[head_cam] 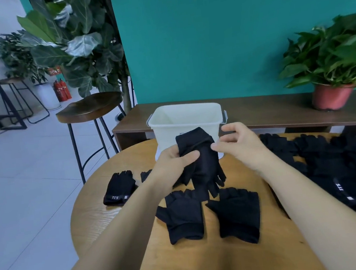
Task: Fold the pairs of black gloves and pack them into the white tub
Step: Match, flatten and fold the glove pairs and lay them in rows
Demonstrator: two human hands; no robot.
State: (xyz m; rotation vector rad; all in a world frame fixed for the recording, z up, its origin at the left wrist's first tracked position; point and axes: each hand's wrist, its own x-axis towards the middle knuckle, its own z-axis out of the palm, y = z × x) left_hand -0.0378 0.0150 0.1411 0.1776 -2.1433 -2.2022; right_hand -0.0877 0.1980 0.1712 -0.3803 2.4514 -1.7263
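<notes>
Head view: left hand (173,160) grips gloves (201,161); right hand (240,144) relaxed

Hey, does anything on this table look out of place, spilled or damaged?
Nothing stands out. The white tub stands upright on the wooden table, the left hand grips black gloves in front of it, two flat gloves lie nearer, and the heap of gloves on the right is just loose and unsorted.

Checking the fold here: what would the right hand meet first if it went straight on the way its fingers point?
The right hand points leftward at the black glove that the left hand grips, so it would likely meet that glove first; its fingertips look almost on it.
</notes>
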